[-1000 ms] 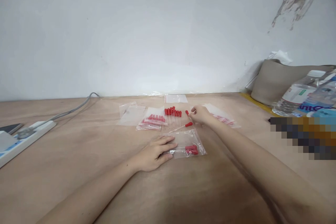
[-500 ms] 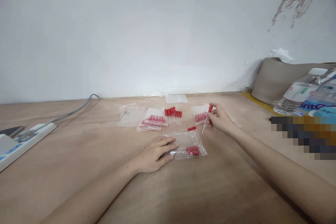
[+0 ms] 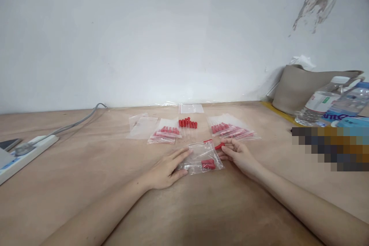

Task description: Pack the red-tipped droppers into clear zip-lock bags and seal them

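A clear zip bag (image 3: pixel 196 153) lies in front of me with red-bulbed droppers (image 3: pixel 208 164) inside, their bulbs toward the right. My left hand (image 3: pixel 168 167) rests on the bag's left part, fingers stretched out flat. At the right edge of the bag, my right hand (image 3: pixel 235 155) pinches another dropper (image 3: pixel 220 146) by its red bulb; its thin stem is hard to make out against the plastic. Something red (image 3: pixel 208 141) shows at the bag's far edge, partly covered. Farther back lies a row of loose droppers (image 3: pixel 188 123), bulbs toward the wall.
Filled dropper bags lie in a left pile (image 3: pixel 165 132) and a right pile (image 3: pixel 233 130). Flat bags (image 3: pixel 142 127) and a white-backed packet (image 3: pixel 191 108) lie farther back. A power strip (image 3: pixel 34 153) is at left; bottles (image 3: pixel 319 103) and a grey-brown bag (image 3: pixel 302 84) stand at right.
My right hand has come down and toward me from the right pile, bringing the dropper to the bag's right edge. My left hand stays on the bag.
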Tool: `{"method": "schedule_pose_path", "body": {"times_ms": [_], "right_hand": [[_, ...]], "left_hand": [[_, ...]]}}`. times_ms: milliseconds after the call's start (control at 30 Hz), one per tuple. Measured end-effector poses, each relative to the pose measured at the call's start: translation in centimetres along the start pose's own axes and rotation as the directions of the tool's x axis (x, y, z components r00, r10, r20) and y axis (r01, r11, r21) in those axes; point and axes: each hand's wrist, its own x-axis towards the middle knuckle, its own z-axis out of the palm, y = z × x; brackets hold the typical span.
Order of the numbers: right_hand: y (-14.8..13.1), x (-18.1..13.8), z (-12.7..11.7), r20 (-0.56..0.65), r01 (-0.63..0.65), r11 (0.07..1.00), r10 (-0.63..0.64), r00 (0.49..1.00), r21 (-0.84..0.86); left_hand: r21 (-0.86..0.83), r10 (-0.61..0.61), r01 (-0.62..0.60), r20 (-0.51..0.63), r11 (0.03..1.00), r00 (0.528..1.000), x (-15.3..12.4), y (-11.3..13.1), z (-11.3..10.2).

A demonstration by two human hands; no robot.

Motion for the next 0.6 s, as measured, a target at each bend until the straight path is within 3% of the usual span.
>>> {"method": "schedule_pose_path", "body": {"times_ms": [100,233,400,600], "right_hand": [[0.3,0.2,-0.7,0.089,0.044,0.971,-0.023,0.996,-0.235],[0.6,0.8,-0.7,0.147,0.203,0.85,-0.149,0.978,-0.485],[0.4,0.9,0.3,0.284,0.304,0.787,-0.171,0.943,-0.537],[-1.1,0.8,-0.3,0.512,0.441,0.74,-0.153,0.845,-0.507]], "left_hand": [[-0.008,-0.015,0.015,-0.008,1.0,1.0,0.0,0.0,0.0],[-0.019,-0.01,0.01,-0.022,1.0,1.0,0.0,-0.2,0.2],[-0.037,0.003,-0.004,-0.028,0.999,1.0,0.0,-0.3,0.4],[-0.043,-0.002,0.001,-0.033,0.999,0.999,0.0,-0.3,0.4]]}}
